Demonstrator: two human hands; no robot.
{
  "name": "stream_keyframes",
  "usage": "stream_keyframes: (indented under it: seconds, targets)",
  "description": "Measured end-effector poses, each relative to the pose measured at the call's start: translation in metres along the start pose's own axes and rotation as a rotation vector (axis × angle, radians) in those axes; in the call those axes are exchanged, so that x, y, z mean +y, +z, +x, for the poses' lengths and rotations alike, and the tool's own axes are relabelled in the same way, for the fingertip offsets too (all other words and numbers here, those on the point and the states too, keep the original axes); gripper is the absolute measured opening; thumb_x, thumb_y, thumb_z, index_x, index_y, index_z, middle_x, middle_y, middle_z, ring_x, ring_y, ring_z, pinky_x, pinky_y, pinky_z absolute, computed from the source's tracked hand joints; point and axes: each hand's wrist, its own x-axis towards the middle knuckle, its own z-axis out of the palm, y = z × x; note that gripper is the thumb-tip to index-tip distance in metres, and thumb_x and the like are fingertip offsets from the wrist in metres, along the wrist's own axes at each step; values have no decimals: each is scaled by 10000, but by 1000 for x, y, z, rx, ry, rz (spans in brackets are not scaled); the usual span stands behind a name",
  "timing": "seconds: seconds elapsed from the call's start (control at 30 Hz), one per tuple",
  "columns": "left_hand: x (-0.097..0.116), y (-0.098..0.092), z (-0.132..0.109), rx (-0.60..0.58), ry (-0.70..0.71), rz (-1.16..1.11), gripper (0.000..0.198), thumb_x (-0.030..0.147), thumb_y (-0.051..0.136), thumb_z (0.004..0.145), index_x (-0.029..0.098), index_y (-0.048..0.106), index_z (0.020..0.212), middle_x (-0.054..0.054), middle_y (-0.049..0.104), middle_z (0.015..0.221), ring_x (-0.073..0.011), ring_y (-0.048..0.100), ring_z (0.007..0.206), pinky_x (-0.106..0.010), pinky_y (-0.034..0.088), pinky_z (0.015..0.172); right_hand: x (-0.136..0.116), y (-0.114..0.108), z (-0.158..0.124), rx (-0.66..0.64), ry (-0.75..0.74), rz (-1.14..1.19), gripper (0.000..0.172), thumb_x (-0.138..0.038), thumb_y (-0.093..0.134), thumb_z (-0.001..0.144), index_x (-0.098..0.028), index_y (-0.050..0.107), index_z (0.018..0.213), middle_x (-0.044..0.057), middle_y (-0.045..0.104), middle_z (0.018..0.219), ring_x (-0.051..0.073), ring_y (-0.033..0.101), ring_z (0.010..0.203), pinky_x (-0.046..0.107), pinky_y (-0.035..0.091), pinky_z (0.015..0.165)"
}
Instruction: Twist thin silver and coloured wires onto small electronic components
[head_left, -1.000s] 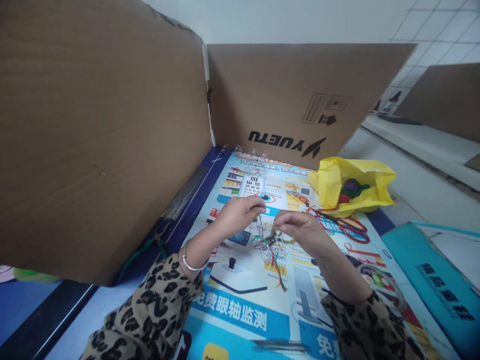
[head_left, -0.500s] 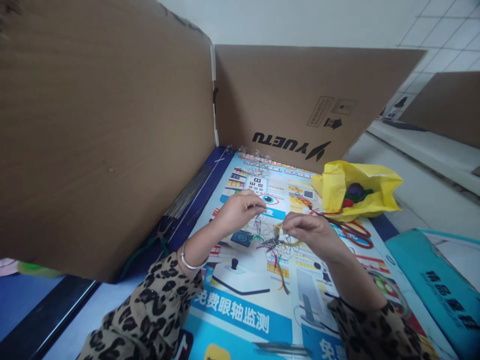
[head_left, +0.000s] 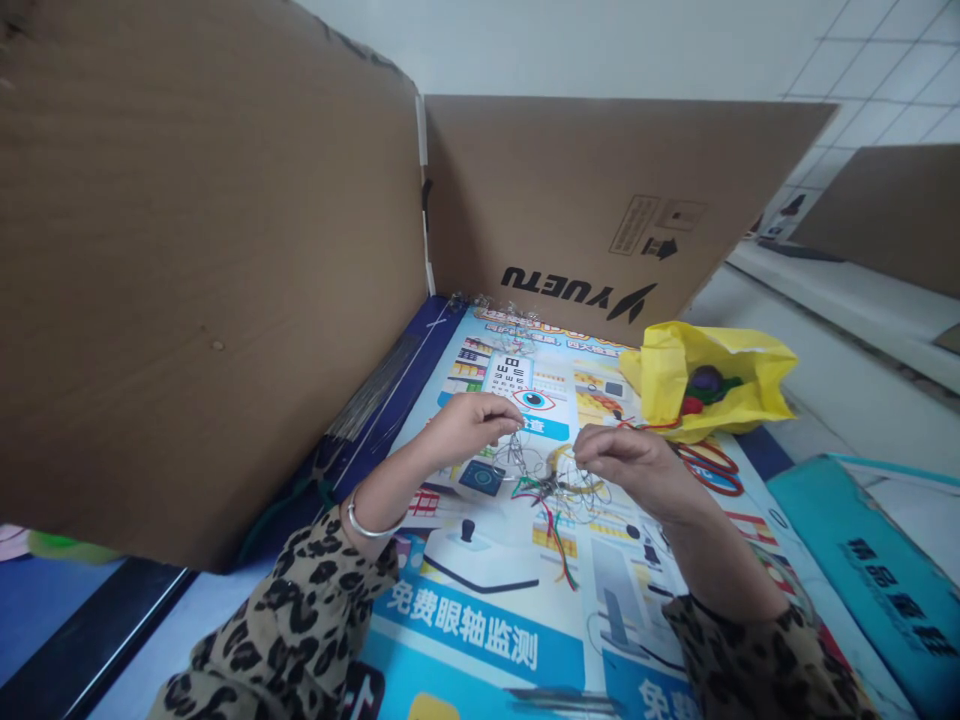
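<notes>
My left hand (head_left: 474, 425) is closed in a pinch above the printed sheet, and fine wire trails below its fingertips. Across from it, my right hand (head_left: 631, 465) also pinches, its fingertips beside the tangle; whatever lies between them is too fine to make out. Between and below both hands sits a loose tangle of thin silvery wire (head_left: 551, 484), with looped strands and a yellow strand in it. Red, green and orange threads (head_left: 559, 548) hang from the tangle toward me, lying over the sheet.
Cardboard panels (head_left: 585, 200) stand at the back and left. A yellow bag (head_left: 664, 375) holding coloured balls is at right, beside orange-handled scissors (head_left: 712, 470). A teal box (head_left: 862, 570) lies further right. Thin metal rods (head_left: 562, 700) lie near me; straight wires (head_left: 367, 400) lie left.
My hands have drawn slightly apart, the left moving left and a little down, the right moving slightly right. The wire tangle stays in about the same place but looks more spread.
</notes>
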Motion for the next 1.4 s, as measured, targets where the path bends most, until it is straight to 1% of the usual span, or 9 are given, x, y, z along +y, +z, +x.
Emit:
stream_keyframes:
  seconds: [0.17,0.3,0.5,0.6,0.73,0.93,1.13,1.27,1.4]
  targets:
    - [1,-7,-1,-29,-71,-66,130,175,568,767,153,679,832,-5,666,784,-69,561,587,-193,462,577,-5,2,0,-57,-38,-77,73,-253,642,801,-209,699,811,41,648,796,157,588,739,283,463,658]
    - [7,-12,-3,-49,-63,-140,121,205,579,764,155,677,814,-15,665,794,-81,571,618,-203,469,577,-15,6,1,-103,-78,-239,110,-265,612,826,-223,703,871,45,669,836,163,613,782,292,479,710]
    - [18,-16,-7,-15,-31,-183,104,192,579,747,136,662,774,-19,644,762,-76,554,599,-209,467,576,-30,15,0,-142,-174,-497,196,-259,528,881,-233,681,1002,58,688,929,178,610,887,311,480,790]
    - [20,-16,-8,1,-40,-185,108,199,571,747,136,650,782,-14,632,765,-70,550,583,-194,457,542,-34,19,-1,-140,-215,-612,206,-231,496,895,-222,671,1002,59,690,937,184,602,895,321,477,795]
    - [19,-16,-7,19,-45,-157,100,182,565,748,134,645,784,-2,613,737,-66,553,578,-188,453,539,-35,20,-1,-148,-220,-713,205,-195,456,905,-205,655,955,59,692,906,192,590,876,341,469,785]
    - [14,-17,-7,-1,-85,-90,131,206,522,783,142,631,818,-10,621,753,-81,570,590,-199,470,544,-32,16,0,-91,-226,-713,176,-191,469,892,-214,643,899,54,691,874,195,594,852,354,464,781]
    - [9,-17,-6,-2,-76,-48,128,229,487,807,151,587,785,0,608,719,-84,578,564,-197,454,522,-34,13,-1,-24,-137,-631,151,-217,499,871,-214,650,865,43,680,851,175,614,827,312,483,761]
    - [6,-14,-4,30,-63,-73,144,251,448,841,160,541,780,12,584,693,-82,566,559,-207,442,550,-35,10,-2,8,-68,-571,138,-254,523,855,-213,654,846,38,679,850,162,628,802,276,493,741]
    - [1,-6,-2,125,-49,-92,168,275,405,868,173,499,772,30,549,655,-77,521,531,-208,420,557,-31,5,-3,43,-6,-526,151,-308,540,842,-220,663,851,33,681,855,162,635,791,262,504,722]
